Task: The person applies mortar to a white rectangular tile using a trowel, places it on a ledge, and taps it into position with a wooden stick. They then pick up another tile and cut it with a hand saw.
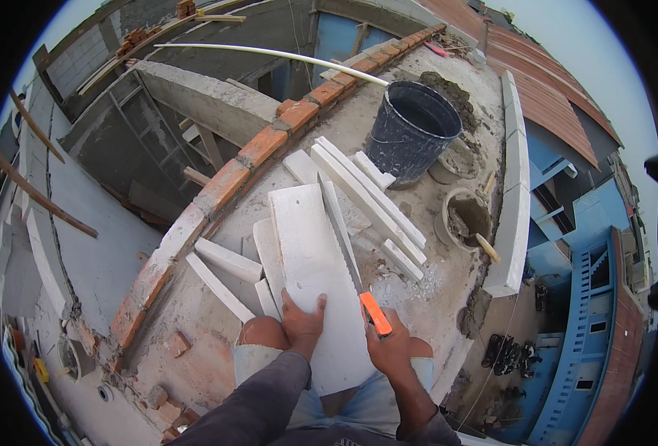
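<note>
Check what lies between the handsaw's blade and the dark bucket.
Two long white strips, then a short white piece, lie between the handsaw and dark bucket, per the head view.

The right hand (391,344) covers part of the handsaw's orange handle (374,312). The lower edge cuts the left sleeve (251,405). Distant motorcycles (509,355) are too small to count.

Diffuse daylight (shadows faint), bowed edges
</note>
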`<state>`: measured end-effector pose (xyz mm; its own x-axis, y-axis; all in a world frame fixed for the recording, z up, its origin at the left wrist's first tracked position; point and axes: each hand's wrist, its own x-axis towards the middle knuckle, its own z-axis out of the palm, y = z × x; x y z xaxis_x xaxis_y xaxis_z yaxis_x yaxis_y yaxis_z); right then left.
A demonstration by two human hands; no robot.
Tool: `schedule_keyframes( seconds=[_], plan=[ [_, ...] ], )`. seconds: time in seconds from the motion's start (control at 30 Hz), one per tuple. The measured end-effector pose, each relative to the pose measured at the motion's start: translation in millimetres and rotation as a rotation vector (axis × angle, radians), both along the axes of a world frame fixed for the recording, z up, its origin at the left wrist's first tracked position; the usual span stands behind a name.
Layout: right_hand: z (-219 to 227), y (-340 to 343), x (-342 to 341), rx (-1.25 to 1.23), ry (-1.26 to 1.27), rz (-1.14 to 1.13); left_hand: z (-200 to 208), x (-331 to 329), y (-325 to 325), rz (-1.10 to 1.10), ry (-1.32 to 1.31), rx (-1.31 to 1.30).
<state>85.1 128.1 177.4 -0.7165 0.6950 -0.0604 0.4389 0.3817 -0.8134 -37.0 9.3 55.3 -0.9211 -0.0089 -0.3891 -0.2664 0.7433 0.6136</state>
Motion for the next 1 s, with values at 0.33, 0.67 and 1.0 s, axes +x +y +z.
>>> schedule_keyframes(
  seconds=[0.33,0.67,1.0],
  plan=[
    [15,-25,25,-0.069,-0.069,-0.008,-1,3,0,-0.007,0.027,0.025],
    [-46,27,-111,0.051,0.003,-0.025,10,3,1,0.009,0.02,-0.019],
    [-28,21,-50,0.018,0.08,0.086,15,4,-11,-0.018,-0.051,0.066]
  ],
)
